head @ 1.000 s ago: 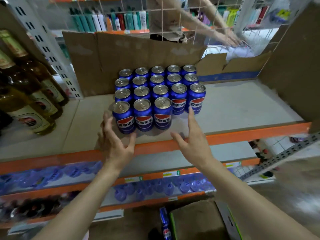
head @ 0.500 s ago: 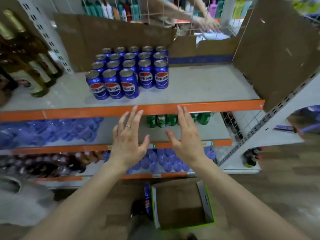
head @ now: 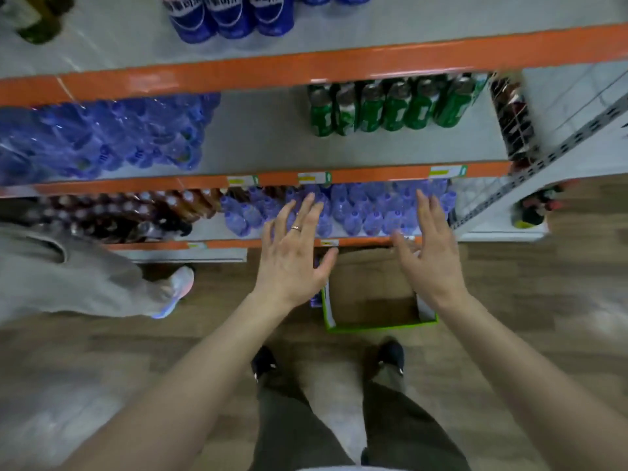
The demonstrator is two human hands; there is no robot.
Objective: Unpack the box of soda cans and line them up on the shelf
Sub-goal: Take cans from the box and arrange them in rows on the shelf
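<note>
While above the box [head: 370, 290], left hand [head: 292, 263] and right hand [head: 431, 256] palm-down, fingers spread, holding nothing.

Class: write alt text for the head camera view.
Two bare hands, left hand and right hand, hover open above an open brown cardboard box with green edges on the wooden floor; blue soda cans stand on the orange-edged top shelf.

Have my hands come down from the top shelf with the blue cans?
Yes. Left hand and right hand have dropped from that orange shelf edge to above the floor box.
</note>
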